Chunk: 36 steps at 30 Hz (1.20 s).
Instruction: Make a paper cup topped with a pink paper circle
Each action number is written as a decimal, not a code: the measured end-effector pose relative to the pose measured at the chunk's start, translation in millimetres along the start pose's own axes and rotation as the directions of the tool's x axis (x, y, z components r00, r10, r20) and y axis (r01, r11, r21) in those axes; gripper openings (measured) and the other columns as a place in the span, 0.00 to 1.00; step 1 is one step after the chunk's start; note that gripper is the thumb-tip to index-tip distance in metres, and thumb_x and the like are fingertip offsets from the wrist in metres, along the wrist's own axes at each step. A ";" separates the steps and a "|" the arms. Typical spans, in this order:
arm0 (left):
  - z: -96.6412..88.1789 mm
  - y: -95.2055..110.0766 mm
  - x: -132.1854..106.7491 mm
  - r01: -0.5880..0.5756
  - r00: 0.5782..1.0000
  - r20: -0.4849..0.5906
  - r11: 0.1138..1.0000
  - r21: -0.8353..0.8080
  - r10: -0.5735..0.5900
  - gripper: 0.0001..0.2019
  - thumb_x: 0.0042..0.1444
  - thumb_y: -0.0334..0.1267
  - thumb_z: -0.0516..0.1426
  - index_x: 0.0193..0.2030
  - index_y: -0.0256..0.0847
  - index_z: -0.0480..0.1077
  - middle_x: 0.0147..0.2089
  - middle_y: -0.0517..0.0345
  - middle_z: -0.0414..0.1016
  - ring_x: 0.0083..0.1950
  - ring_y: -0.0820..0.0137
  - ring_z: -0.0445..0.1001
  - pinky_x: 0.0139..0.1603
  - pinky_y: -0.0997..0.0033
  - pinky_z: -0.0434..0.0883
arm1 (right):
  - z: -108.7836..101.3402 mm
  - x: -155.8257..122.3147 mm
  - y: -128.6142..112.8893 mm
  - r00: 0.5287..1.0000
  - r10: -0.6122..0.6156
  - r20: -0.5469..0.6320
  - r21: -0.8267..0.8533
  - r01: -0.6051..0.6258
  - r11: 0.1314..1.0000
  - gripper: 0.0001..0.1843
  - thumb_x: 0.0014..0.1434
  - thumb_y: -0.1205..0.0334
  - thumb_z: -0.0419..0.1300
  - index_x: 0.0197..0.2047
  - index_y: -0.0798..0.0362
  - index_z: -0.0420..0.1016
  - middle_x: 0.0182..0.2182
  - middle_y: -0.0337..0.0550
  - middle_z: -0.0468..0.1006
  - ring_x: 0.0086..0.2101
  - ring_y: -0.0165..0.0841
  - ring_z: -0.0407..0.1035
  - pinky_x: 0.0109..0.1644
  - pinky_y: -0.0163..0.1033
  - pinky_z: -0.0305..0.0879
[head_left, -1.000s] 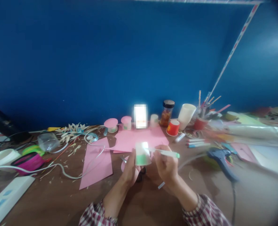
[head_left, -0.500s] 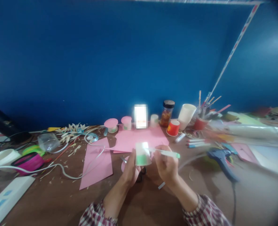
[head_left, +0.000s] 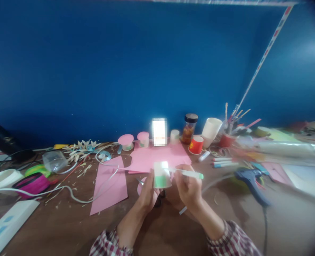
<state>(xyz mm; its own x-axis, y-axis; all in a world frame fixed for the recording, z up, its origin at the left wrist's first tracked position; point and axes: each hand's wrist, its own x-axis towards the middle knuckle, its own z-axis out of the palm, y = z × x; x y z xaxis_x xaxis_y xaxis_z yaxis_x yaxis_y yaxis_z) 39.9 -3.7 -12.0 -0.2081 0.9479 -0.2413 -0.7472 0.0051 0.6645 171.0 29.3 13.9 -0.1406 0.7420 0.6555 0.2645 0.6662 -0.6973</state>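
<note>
1. Item in hand: a small white paper cup (head_left: 162, 175) is held up above the brown wooden table (head_left: 53, 227), in front of the person and just nearer than a flat pink paper sheet (head_left: 157, 156).
2. Progress, as we judge it: the lower part of the paper cup shows solid green and the upper part is bare white. The colouring looks partly done, with the upper band left. We cannot see the far side.
3. Left hand (head_left: 147, 192): curled closed about the paper cup from its left, thumb up along the wall, palm below and behind it.
4. Right hand (head_left: 188, 186): fingers closed on a slim white marker pen (head_left: 189, 173) with a green end. It lies nearly level, and its working end meets the cup's right wall near the top. The right hand sits just to the right of the cup, apart from it.
5. Below the hands, a dark object lies on the table. It is too blurred to identify.
6. Surroundings: a second pink paper sheet (head_left: 110, 185) lies to the left. Two pink-topped cups (head_left: 126, 141) stand by the blue wall, with a red paper cup (head_left: 196, 144) and an amber glass jar with a black lid (head_left: 189, 128) further right. A blue glue gun (head_left: 250, 179) lies well to the right.
</note>
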 end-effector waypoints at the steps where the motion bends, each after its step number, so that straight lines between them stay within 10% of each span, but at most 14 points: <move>1: 0.4 0.2 -0.1 0.002 1.000 -0.003 1.000 -0.002 -0.002 0.23 0.53 0.49 0.62 0.46 0.28 0.74 0.48 0.38 0.79 0.56 0.50 0.73 0.58 0.55 0.70 | 0.1 -0.1 0.2 1.000 0.001 0.002 -0.004 -0.001 1.000 0.06 0.64 0.63 0.53 0.36 0.53 0.70 0.20 0.37 0.75 0.19 0.30 0.70 0.23 0.32 0.66; 36: -1.9 -0.3 2.5 -0.008 1.000 -0.015 1.000 0.014 0.008 0.24 0.48 0.52 0.65 0.40 0.31 0.75 0.43 0.40 0.81 0.53 0.50 0.75 0.53 0.56 0.70 | -0.7 -0.4 1.8 0.999 -0.039 0.005 -0.089 0.040 0.995 0.08 0.63 0.63 0.53 0.33 0.53 0.70 0.20 0.37 0.73 0.18 0.29 0.67 0.22 0.32 0.62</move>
<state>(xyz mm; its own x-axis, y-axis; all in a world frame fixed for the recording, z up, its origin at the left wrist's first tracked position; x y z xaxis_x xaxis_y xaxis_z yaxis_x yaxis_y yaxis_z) 38.4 -2.0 -14.1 -0.2235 0.9429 -0.2468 -0.7367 0.0023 0.6762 172.2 30.2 12.6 -0.1557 0.7156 0.6809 0.3430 0.6856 -0.6421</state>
